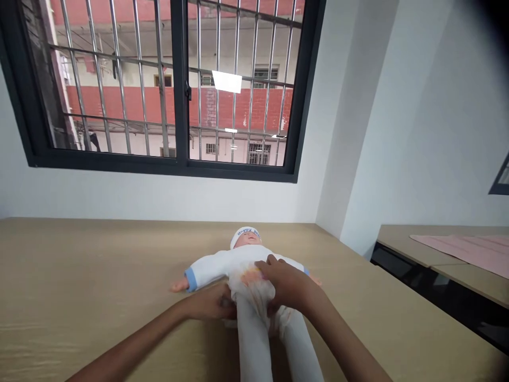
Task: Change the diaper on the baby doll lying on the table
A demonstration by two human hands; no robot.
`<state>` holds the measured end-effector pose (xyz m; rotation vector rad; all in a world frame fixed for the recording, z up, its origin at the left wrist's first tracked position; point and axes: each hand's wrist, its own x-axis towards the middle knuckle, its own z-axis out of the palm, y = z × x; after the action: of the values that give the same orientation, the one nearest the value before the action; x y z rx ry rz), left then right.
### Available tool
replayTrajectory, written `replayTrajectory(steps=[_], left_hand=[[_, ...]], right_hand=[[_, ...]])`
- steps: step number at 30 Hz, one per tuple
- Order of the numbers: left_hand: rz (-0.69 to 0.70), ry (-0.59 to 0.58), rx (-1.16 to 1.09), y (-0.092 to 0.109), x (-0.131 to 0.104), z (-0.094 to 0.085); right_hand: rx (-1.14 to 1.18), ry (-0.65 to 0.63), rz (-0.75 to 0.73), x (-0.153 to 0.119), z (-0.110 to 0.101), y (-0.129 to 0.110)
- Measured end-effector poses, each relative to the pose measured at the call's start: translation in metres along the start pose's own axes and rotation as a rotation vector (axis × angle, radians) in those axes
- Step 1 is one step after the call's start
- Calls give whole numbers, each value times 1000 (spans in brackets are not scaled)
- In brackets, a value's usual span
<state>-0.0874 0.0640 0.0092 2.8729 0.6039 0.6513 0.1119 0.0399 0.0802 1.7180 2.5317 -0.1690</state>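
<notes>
A baby doll (214,263) in a white top with blue cuffs and a white cap lies on its back, its white-covered legs toward me. Around its hips is a white diaper (254,292) with an orange and pink print at the front. My right hand (284,281) is closed on the diaper's upper front edge, by the doll's belly. At the diaper's left side, my left hand (217,303) has its fingers curled in against the edge; its fingertips are partly hidden.
The doll rests on a wide wooden table (99,276) set against a white wall. A barred window (181,85) is above it. To the right, past a gap, a second table (401,239) carries a pink cloth (469,249).
</notes>
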Motion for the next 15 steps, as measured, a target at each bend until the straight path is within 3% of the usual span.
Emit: replayTrajectory(steps=[2, 8, 15], left_hand=[[-37, -95, -189, -5, -2, -3], [-227, -203, -173, -14, 0, -7], [-225, -87, -119, -16, -4, 4]], right_hand=[[3, -4, -4, 0, 0, 0], [20, 22, -23, 1, 5, 4], [44, 20, -11, 1, 3, 4]])
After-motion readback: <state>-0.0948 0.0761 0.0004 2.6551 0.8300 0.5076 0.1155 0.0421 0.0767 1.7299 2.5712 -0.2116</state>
